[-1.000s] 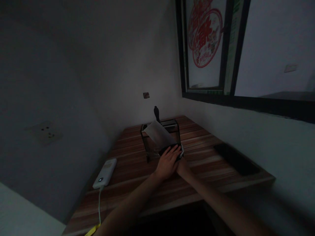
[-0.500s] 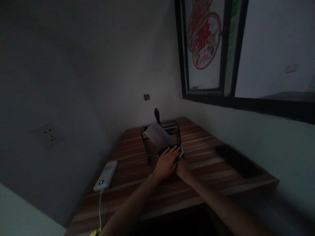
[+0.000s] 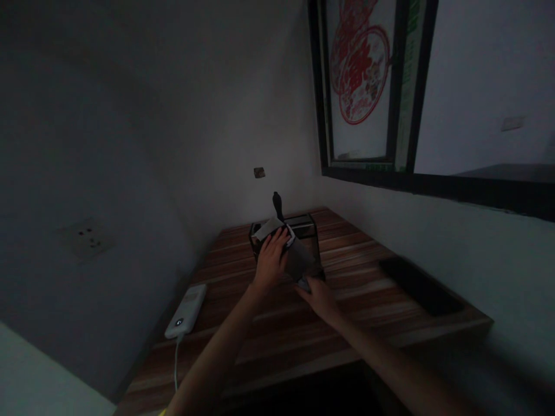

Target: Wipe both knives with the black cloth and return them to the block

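A broad, flat grey cleaver (image 3: 300,260) slants from lower right to upper left over the wooden table. My right hand (image 3: 319,293) is closed at its lower end; the handle is mostly hidden in the grip. My left hand (image 3: 272,254) lies near the blade's upper end, fingers bent over a dark piece with a pale edge (image 3: 290,234), pressed on the blade. Whether that piece is a cloth or a sponge is too dark to tell. Just behind stands a black-framed rack (image 3: 306,221), from which a black handle (image 3: 277,203) sticks up.
On the left of the table (image 3: 260,341) lies a white power bank (image 3: 186,311) with a white cable (image 3: 176,364). A dark flat slab, perhaps a phone (image 3: 418,284), is near the right edge. Walls border the table, with a dark-framed window (image 3: 359,167) on the right.
My left hand has slid with the dark piece up along the blade, away from my right hand, to its far end. My right hand stays at the lower end.
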Demonstrator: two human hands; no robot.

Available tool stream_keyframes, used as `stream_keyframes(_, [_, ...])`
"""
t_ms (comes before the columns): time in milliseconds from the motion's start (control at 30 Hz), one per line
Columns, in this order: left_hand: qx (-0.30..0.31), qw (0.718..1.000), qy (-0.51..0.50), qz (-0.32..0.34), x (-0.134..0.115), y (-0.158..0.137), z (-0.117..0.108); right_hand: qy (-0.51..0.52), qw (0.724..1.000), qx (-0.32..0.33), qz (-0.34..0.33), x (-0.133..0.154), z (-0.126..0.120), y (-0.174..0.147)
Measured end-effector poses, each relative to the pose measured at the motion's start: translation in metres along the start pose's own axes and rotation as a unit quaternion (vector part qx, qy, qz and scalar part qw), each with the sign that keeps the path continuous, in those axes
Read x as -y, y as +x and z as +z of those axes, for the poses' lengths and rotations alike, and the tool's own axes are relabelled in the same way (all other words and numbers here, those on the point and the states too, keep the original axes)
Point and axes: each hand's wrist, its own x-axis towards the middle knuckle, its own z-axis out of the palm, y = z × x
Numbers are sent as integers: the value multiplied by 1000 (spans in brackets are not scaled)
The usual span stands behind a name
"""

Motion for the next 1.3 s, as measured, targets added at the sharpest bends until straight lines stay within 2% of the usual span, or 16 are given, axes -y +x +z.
stream_keyframes(300, [-112,990,-3,-84,19,34,-9,-5,1000,-10,-5,-1,0,0])
stream_keyframes(733, [-113,990,9,-87,16,36,-10,9,1000,0,3,-3,2,1])
stream_keyframes(1000, [-74,995,33,-64,1,21,-2,11,1000,3,5,1,0,1])
stream_keyframes(1300, [70,997,14,36,-37,-24,24,-13,1000,15,16,-8,7,2])
